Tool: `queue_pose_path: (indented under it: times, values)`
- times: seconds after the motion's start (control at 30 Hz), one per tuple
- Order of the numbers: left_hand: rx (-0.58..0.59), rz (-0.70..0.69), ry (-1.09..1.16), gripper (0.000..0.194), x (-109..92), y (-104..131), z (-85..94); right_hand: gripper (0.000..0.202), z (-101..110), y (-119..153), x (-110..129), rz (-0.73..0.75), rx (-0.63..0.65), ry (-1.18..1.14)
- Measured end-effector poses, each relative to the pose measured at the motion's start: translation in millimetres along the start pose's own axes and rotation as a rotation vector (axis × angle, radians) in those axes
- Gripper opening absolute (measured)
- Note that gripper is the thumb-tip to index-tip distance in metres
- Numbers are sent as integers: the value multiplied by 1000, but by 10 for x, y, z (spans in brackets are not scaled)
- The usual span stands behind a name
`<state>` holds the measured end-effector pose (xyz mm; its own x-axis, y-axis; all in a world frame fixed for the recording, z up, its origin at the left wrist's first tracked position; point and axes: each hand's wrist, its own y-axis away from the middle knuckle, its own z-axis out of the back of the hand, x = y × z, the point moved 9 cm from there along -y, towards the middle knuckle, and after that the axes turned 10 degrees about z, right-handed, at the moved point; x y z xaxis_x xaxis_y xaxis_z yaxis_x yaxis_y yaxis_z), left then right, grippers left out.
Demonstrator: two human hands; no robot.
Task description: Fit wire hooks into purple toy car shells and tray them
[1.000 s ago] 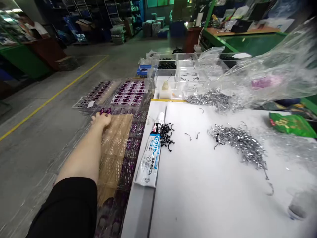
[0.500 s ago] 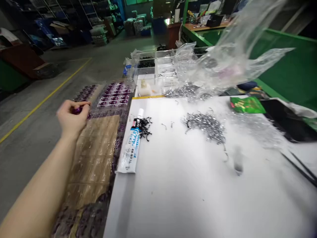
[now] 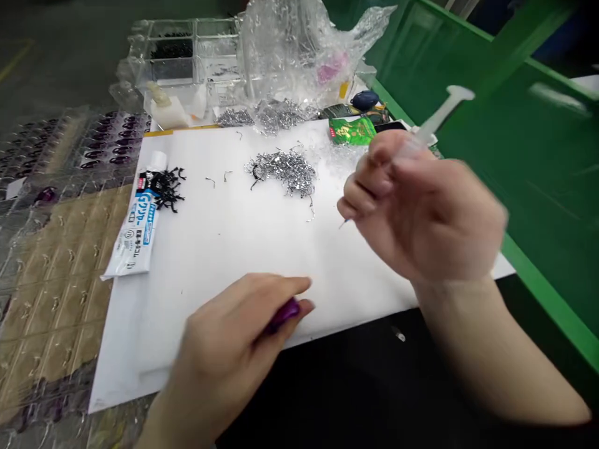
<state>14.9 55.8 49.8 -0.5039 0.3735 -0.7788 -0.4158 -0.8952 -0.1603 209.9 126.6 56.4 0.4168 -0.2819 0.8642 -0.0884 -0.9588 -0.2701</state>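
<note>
Near the front edge of the white work surface (image 3: 210, 249), my left hand (image 3: 234, 343) is closed around a shiny purple piece (image 3: 284, 313), which shows between thumb and fingers. My right hand (image 3: 421, 212) is raised over the right side and grips a clear syringe (image 3: 433, 125); its plunger end points up and to the right. A thin tip with a bit of blue (image 3: 346, 221) shows below the curled fingers. Between and beyond the hands lies a pile of silver twisted bits (image 3: 285, 171). A heap of black bits (image 3: 167, 188) rests against a white and blue glue tube (image 3: 135, 231).
Clear trays with purple pieces (image 3: 110, 140) and brownish compartments (image 3: 51, 280) line the left. Behind are a divided clear box (image 3: 173, 68), a white bottle (image 3: 168, 115), crumpled plastic bags (image 3: 290, 50) and a green packet (image 3: 350, 131). A green panel (image 3: 538, 187) borders the right.
My left hand has moved right from the trays to the front of the work surface with the purple piece. My right hand has come into view holding the syringe. The view has turned right.
</note>
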Motion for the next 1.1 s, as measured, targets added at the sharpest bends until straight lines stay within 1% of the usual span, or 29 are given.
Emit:
queue_pose_path:
  times: [0.03,0.07,0.1,0.13,0.17,0.2,0.23,0.3,0.37,0.43,0.5,0.57,0.67,0.77,0.83,0.93,1.1]
  values:
    - [0,-25,33,19,-60,-84,-113,16,-53,41,9,-73,25,-104]
    - [-13,-26,59,22,-71,-164,-195,30,-127,88,18,-132,75,-196]
    - [-18,-25,82,24,-64,-228,-265,46,-210,133,44,-153,143,-285]
    - [-21,-15,95,26,-37,-277,-322,59,-290,173,82,-137,217,-384]
    - [-17,-2,101,27,-4,-310,-369,66,-359,215,114,-109,288,-495]
    - [-12,6,104,27,22,-327,-403,69,-403,253,126,-80,342,-592]
    - [-10,15,103,25,43,-334,-424,70,-417,283,111,-55,364,-662]
    - [-15,26,93,23,55,-331,-436,71,-409,324,26,-38,344,-759]
    - [-18,38,87,21,47,-327,-436,71,-397,350,-60,-45,300,-803]
    - [-13,46,82,22,30,-326,-438,71,-404,366,-82,-45,281,-815]
    - [-20,54,82,23,20,-327,-430,71,-427,376,-57,-42,301,-783]
    - [-29,58,88,24,15,-327,-419,72,-455,388,-21,-44,352,-705]
    - [-25,57,110,27,8,-325,-419,69,-468,423,-15,-68,431,-524]
    - [-21,60,132,30,12,-319,-425,65,-415,451,-39,-76,447,-407]
    - [-20,68,137,30,23,-311,-429,61,-396,467,-41,-75,458,-414]
    - [-11,81,143,29,44,-301,-433,57,-434,492,-17,-73,518,-460]
    - [4,93,129,33,71,-301,-430,58,-443,450,34,-25,484,-485]
